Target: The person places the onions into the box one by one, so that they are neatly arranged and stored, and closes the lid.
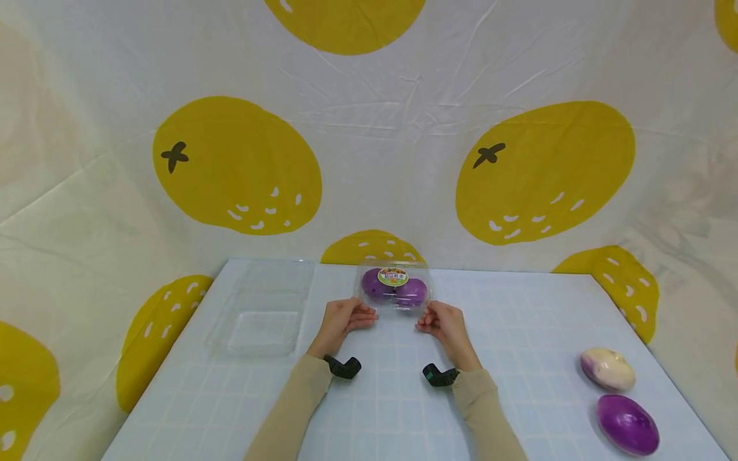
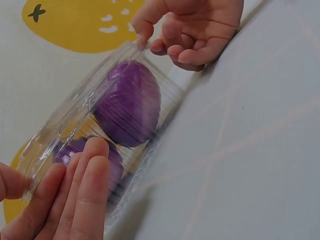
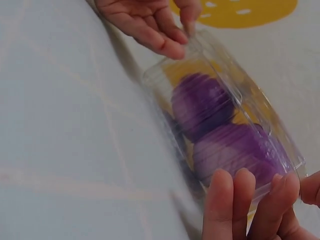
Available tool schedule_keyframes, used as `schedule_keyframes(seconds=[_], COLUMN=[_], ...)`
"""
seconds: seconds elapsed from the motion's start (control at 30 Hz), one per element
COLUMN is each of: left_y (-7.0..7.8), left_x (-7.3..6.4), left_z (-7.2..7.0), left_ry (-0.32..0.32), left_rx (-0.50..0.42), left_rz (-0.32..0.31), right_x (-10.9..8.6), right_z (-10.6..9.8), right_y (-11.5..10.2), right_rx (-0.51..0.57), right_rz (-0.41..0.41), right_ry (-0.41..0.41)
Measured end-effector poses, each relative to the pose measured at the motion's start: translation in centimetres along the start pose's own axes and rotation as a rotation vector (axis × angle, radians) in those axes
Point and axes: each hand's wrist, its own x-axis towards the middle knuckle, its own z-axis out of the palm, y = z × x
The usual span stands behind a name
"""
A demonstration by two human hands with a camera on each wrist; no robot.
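A clear plastic clamshell box (image 1: 394, 301) stands at the far middle of the table, lid down, with an oval label (image 1: 393, 276) on top. Inside lie two glossy purple, egg-shaped vegetables (image 2: 129, 107). My left hand (image 1: 346, 320) pinches the rim at the near left corner between thumb and index finger; in the left wrist view its other fingers stretch along the side wall. At the near right corner my right hand (image 1: 444, 323) pinches the rim likewise, its fingertips (image 3: 220, 187) in front of the wall in the right wrist view.
An opened clear plastic box (image 1: 262, 314) lies at the left of the table (image 1: 375, 410). Near the right edge are a cream-and-purple vegetable (image 1: 608, 369) and a purple one (image 1: 627, 424). A patterned cloth (image 1: 392, 160) hangs right behind the table.
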Motion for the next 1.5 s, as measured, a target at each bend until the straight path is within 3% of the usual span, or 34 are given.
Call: schedule_keyframes(seconds=[0.33,0.67,0.87,1.17,1.3,1.5], left_y=[-0.3,-0.9,-1.0,-0.7,-0.4,0.2], left_x=[1.8,1.7,1.7,1.7,1.6,1.1], left_z=[0.1,-0.4,-0.2,0.0,0.2,0.3], left_ry=[0.020,-0.023,-0.010,0.004,0.071,0.292], left_rx=[-0.058,-0.050,-0.031,-0.018,-0.008,0.021], left_rz=[0.051,0.106,0.132,0.123,0.085,0.062], right_x=[1.2,1.0,1.0,1.1,0.9,0.8], right_z=[0.8,0.8,1.2,1.4,1.6,1.1], right_y=[-0.2,0.0,-0.1,-0.2,-0.3,-1.4], right_rx=[0.054,0.145,0.082,0.052,0.025,-0.128], right_rz=[-0.011,0.011,0.017,0.029,0.009,-0.038], right_ry=[0.053,0.088,0.114,0.113,0.143,0.317])
